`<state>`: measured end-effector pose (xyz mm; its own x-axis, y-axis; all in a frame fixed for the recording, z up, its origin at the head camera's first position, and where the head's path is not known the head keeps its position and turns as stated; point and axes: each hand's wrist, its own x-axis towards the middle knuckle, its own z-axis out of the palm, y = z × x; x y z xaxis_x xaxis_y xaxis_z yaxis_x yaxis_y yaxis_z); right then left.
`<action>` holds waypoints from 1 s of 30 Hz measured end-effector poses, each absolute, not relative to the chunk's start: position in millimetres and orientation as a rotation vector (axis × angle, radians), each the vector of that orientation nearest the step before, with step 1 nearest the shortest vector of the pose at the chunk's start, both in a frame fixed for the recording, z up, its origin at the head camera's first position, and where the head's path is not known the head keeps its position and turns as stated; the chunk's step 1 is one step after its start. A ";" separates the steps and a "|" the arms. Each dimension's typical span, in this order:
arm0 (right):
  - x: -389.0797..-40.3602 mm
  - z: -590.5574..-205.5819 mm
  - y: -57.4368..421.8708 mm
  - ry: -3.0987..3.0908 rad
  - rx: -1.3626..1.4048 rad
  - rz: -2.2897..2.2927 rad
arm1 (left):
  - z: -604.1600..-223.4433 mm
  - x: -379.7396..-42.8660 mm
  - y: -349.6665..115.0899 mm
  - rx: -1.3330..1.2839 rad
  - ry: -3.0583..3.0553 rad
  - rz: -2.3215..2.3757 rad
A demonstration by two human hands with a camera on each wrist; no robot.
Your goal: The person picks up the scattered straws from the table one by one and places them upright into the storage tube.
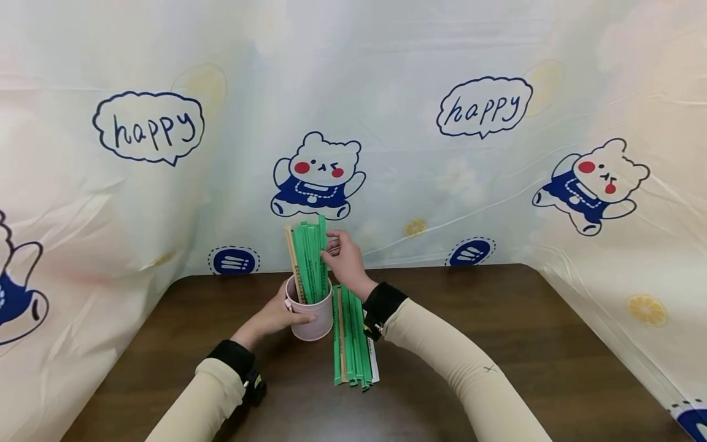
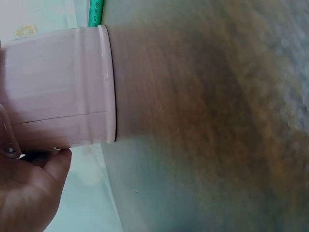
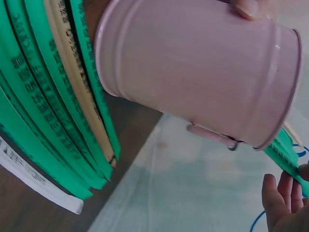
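Observation:
A pink metal bucket (image 1: pixel 312 322) stands on the table, and my left hand (image 1: pixel 278 312) grips it round the side, thumb across the front. In the left wrist view part of that hand (image 2: pixel 29 193) shows beside the bucket wall (image 2: pixel 58 87). Several long green paper-wrapped chopstick packets (image 1: pixel 309 261) and a tan one (image 1: pixel 294 264) stand in the bucket, tops leaning slightly left. My right hand (image 1: pixel 347 259) pinches a green packet (image 3: pixel 286 157) at the bundle's right edge, thumb against it in the right wrist view. Below that forearm lies a pile of green packets (image 1: pixel 353 344).
Among the lying pile are a tan packet (image 3: pixel 79 82) and a white packet (image 3: pixel 38 183), close to the bucket's right side. The dark wooden table (image 1: pixel 469 344) ends at a printed cloth (image 1: pixel 397 153) hanging behind it.

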<state>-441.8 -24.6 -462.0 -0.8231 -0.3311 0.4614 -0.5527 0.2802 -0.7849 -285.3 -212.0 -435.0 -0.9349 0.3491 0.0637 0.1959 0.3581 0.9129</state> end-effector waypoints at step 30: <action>-354.2 -385.7 30.5 -2.633 0.812 1.483 | -431.7 -285.0 -213.1 0.461 2.503 1.568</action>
<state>-354.2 30.5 -385.7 -0.8653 -0.4309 0.2561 -0.4424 0.4163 -0.7944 -285.0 -213.1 -431.7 -0.9412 0.3361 0.0337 0.1771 0.4060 0.8965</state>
